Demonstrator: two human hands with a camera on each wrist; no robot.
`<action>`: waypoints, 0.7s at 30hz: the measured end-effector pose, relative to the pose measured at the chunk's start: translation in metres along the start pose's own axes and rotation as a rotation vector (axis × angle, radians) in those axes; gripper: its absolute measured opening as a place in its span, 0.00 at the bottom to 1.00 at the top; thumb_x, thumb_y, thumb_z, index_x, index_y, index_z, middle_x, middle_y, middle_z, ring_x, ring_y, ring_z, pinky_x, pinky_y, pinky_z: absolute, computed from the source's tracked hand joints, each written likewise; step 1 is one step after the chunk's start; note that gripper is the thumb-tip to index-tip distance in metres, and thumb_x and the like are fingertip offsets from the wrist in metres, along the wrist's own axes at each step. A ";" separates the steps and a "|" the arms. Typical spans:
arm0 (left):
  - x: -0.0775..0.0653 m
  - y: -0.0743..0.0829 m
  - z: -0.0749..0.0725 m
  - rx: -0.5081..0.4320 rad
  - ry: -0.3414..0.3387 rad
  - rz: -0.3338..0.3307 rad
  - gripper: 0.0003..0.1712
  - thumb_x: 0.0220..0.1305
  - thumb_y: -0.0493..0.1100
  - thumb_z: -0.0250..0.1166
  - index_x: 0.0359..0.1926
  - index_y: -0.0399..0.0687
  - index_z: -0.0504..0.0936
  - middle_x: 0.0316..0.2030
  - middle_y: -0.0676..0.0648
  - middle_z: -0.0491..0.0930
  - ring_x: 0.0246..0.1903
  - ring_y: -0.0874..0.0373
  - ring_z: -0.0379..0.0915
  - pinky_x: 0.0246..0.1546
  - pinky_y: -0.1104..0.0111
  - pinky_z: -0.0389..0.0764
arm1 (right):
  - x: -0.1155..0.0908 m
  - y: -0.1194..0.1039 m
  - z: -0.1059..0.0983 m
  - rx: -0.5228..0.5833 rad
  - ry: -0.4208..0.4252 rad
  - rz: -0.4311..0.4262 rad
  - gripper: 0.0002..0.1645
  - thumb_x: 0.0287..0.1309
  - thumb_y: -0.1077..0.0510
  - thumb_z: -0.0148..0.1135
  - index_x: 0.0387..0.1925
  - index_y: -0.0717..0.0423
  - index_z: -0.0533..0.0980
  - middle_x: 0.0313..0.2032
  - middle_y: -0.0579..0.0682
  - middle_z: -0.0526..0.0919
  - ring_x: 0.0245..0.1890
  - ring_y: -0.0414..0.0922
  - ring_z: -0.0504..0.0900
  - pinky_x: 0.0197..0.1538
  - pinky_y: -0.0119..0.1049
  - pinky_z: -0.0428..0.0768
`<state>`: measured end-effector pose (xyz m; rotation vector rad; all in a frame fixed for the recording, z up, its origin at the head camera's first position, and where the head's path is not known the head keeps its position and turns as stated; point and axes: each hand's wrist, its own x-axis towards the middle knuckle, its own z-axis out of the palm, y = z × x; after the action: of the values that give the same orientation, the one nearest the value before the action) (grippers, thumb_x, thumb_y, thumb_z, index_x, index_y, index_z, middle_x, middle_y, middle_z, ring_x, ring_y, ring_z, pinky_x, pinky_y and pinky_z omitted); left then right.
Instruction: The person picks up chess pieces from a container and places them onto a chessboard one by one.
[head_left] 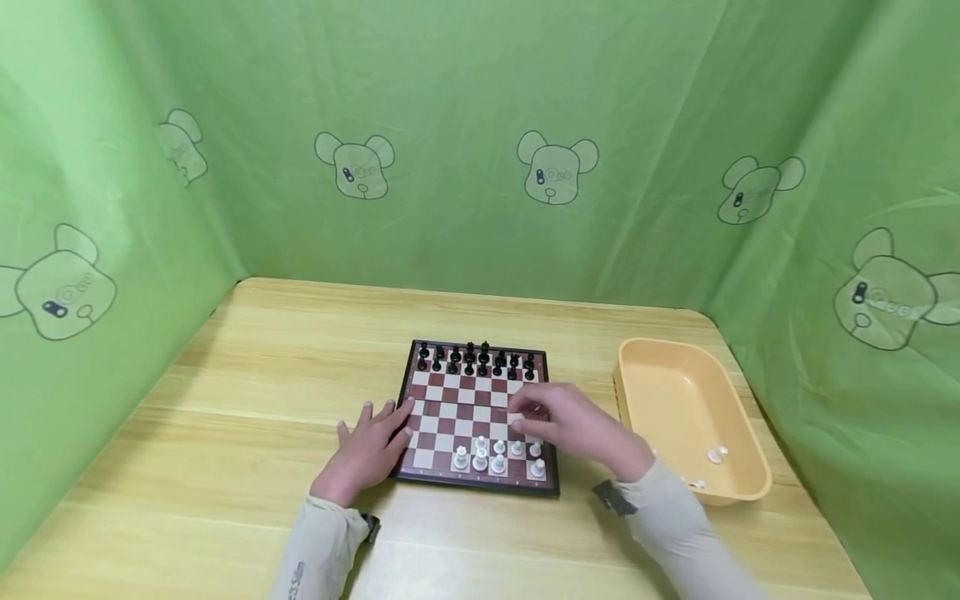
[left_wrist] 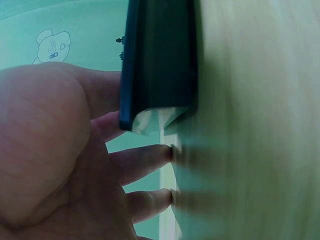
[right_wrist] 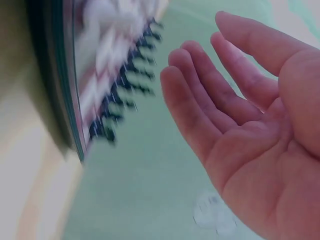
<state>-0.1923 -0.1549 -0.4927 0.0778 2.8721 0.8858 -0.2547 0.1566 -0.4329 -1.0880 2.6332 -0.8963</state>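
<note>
A chessboard (head_left: 448, 425) lay flat just below the centre of the head view, on a wooden table (head_left: 300, 333), with black pieces (head_left: 469, 357) standing in two rows along its far side and white pieces (head_left: 480, 460) grouped toward its lower right. The left hand (head_left: 367, 450) lay at the board's left edge with its fingers spread; in the left wrist view two fingertips met the tabletop, and nothing was gripped. The right hand (head_left: 573, 425) hovered over the board's right side, its fingers gently bent and the thumb well apart, and the right wrist view showed the palm holding nothing. A peach tray (head_left: 667, 375) stood at the right of the frame, with a few loose white pieces (head_left: 717, 455) lying in its lower part, some partly hidden by the sleeve. The pieces looked light, rigid and rather smooth (plastic, most likely), so a soft pinch just below the head seemed the best hold, from above and clear of the neighbours, since a bumped one could easily topple. The board appeared stiff but light enough to slide, so it was best steadied at its dark rim, away from the crowded squares.
</note>
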 end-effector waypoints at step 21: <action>0.000 0.001 -0.001 0.004 -0.005 0.006 0.30 0.82 0.51 0.50 0.79 0.53 0.63 0.77 0.34 0.59 0.77 0.26 0.41 0.67 0.22 0.35 | -0.143 0.087 -0.110 -0.219 0.220 0.503 0.27 0.71 0.50 0.64 0.56 0.71 0.77 0.51 0.73 0.83 0.48 0.68 0.85 0.47 0.58 0.84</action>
<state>-0.1926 -0.1548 -0.4913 0.0889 2.8709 0.8791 -0.2416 0.3541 -0.4059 -0.3282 3.0254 -0.6592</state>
